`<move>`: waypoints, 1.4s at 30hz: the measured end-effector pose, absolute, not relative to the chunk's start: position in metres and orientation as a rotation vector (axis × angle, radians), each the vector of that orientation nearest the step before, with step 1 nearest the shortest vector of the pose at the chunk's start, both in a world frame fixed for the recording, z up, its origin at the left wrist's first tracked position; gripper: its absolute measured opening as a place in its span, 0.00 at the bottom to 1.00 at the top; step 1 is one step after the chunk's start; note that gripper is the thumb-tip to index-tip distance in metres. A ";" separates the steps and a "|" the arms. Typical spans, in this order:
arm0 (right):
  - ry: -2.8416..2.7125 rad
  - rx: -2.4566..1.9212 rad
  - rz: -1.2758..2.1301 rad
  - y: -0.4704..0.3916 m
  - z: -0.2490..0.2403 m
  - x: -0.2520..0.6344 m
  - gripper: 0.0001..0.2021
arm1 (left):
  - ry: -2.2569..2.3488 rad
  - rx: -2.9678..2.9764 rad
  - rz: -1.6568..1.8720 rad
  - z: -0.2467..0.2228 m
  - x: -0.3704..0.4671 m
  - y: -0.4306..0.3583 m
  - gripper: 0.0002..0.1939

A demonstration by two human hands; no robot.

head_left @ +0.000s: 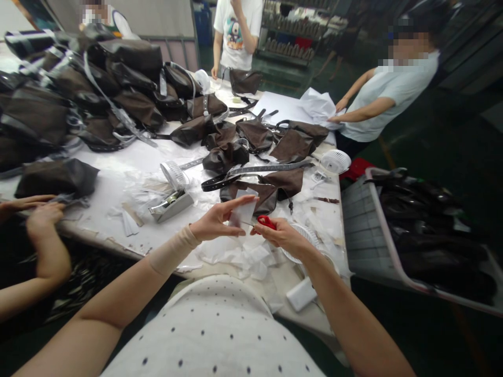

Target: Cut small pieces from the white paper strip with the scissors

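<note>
Left hand [214, 222] pinches a small white paper piece [244, 212] between thumb and fingers, forefinger stretched along its upper edge; the grip is closed on the paper. Right hand [283, 236] is closed round red-handled scissors [266, 222], of which only the red handle shows clearly; the blades cannot be made out. The paper sits just left of and slightly above the scissors, touching or nearly touching them, held above the near edge of the tabletop [118, 183]. Its long axis appears to run roughly upright, tilted a little toward the right hand. Both hands are equally close to the paper; the left carries it. Count: one paper piece in hand, one pair of scissors. Below the hands lies a heap of white paper scraps [239, 256], too many and too overlapped to count. One tape dispenser [171, 204] stands to the left. Three small white fans show: one [174, 174] behind the dispenser, one [335, 161] at the far right edge, one [304, 236] partly hidden under the right hand. Dark brown bags [228, 156] and a strap [255, 171] lie beyond. A co-worker's hands [37, 212] rest at the left edge; two more people stand at the far end
</note>
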State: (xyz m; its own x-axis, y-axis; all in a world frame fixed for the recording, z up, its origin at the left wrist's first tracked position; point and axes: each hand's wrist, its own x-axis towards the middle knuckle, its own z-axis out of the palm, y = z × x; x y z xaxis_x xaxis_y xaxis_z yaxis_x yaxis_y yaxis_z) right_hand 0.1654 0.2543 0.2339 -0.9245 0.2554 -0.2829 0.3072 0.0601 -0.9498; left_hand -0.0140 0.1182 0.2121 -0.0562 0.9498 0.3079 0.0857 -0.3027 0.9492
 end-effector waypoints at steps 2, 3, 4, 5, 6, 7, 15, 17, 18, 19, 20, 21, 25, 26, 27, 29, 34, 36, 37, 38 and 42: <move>2.264 0.599 -2.044 0.254 0.234 0.165 0.25 | 1.161 1.469 1.454 0.213 -0.013 0.118 0.43; 2.266 0.603 -2.045 0.253 0.235 0.165 0.25 | 1.163 1.473 1.456 0.214 -0.013 0.118 0.42; 2.268 0.611 -2.045 0.253 0.235 0.165 0.25 | 1.164 1.477 1.457 0.214 -0.013 0.118 0.42; 2.268 0.621 -2.044 0.253 0.235 0.165 0.25 | 1.165 1.480 1.459 0.215 -0.013 0.118 0.42; 2.265 0.632 -2.043 0.253 0.236 0.165 0.25 | 1.165 1.481 1.461 0.215 -0.013 0.118 0.42; 2.260 0.640 -2.043 0.253 0.236 0.165 0.25 | 1.164 1.480 1.462 0.215 -0.013 0.118 0.42; 2.232 0.657 -2.077 0.256 0.232 0.165 0.24 | 1.195 1.502 1.465 0.217 -0.012 0.116 0.42; 2.232 0.658 -2.078 0.257 0.232 0.164 0.24 | 1.214 1.521 1.461 0.218 -0.012 0.116 0.42; 2.233 0.659 -2.072 0.256 0.232 0.164 0.24 | 1.217 1.527 1.458 0.218 -0.012 0.116 0.42; 2.234 0.660 -2.062 0.256 0.233 0.163 0.24 | 1.216 1.529 1.456 0.218 -0.012 0.116 0.42; 2.235 0.659 -2.052 0.256 0.233 0.163 0.24 | 1.213 1.531 1.453 0.218 -0.011 0.116 0.42; 2.236 0.657 -2.046 0.255 0.234 0.162 0.24 | 1.207 1.533 1.452 0.217 -0.011 0.116 0.42; 2.252 0.637 -2.053 0.253 0.236 0.160 0.24 | 1.204 1.531 1.461 0.217 -0.012 0.117 0.42; 2.256 0.636 -2.056 0.254 0.236 0.160 0.24 | 1.212 1.525 1.466 0.217 -0.012 0.116 0.42; 2.260 0.637 -2.057 0.254 0.236 0.160 0.24 | 1.222 1.518 1.471 0.218 -0.012 0.116 0.42; 2.261 0.638 -2.053 0.256 0.235 0.161 0.24 | 1.239 1.507 1.476 0.219 -0.013 0.115 0.43; 2.254 0.631 -2.030 0.260 0.233 0.162 0.24 | 1.238 1.494 1.482 0.219 -0.014 0.115 0.43; 2.250 0.628 -2.028 0.261 0.232 0.163 0.24 | 1.240 1.494 1.490 0.219 -0.014 0.116 0.43; 2.248 0.628 -2.028 0.261 0.232 0.163 0.24 | 1.241 1.500 1.493 0.219 -0.014 0.116 0.43; 2.245 0.629 -2.028 0.262 0.232 0.164 0.24 | 1.242 1.509 1.494 0.219 -0.014 0.116 0.43; 2.243 0.643 -2.015 0.263 0.232 0.165 0.25 | 1.220 1.515 1.500 0.219 -0.015 0.116 0.43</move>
